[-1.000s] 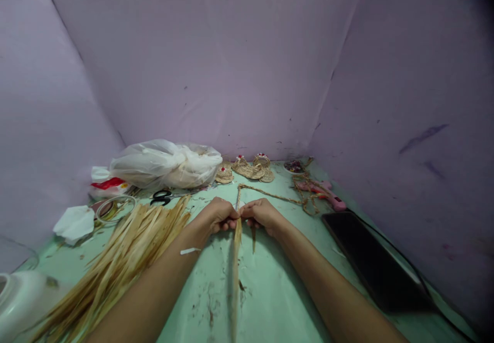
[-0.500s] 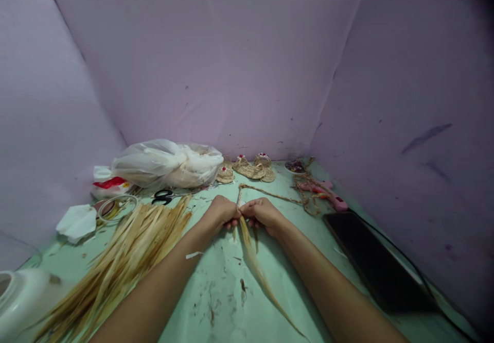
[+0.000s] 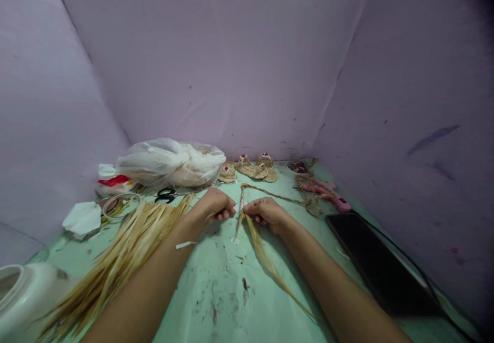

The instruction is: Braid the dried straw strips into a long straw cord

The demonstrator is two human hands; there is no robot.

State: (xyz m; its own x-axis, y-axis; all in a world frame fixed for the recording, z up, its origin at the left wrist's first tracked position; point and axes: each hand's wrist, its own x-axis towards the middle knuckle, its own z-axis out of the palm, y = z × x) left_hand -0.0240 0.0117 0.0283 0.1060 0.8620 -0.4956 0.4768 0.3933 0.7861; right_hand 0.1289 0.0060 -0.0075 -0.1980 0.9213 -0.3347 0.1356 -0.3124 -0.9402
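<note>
A thin braid (image 3: 278, 192) of dried plant fibre runs over the table, bends at a corner and comes down between my hands. My right hand (image 3: 268, 214) pinches the braid's near end between thumb and fingers. From that end a long, pale loose strand (image 3: 266, 254) trails toward the lower right, and a shorter strand (image 3: 239, 227) hangs down beside it. My left hand (image 3: 216, 206) is just left of the braid and apart from it, its fingers curled together; whether anything thin is in them is hidden.
A bundle of dried fibre strips (image 3: 127, 255) lies left, near black-handled scissors (image 3: 165, 195) and tape rolls (image 3: 122, 206). Behind are a plastic bag (image 3: 170, 163) and small woven slippers (image 3: 257, 169). At right are a pink glue gun (image 3: 339, 202) and a black slab (image 3: 378, 266); a white jar (image 3: 31, 296) stands lower left.
My left hand has come away from the braid and moved left. My right hand keeps its pinch, and the short strand now shows between the hands. The view has shifted slightly.
</note>
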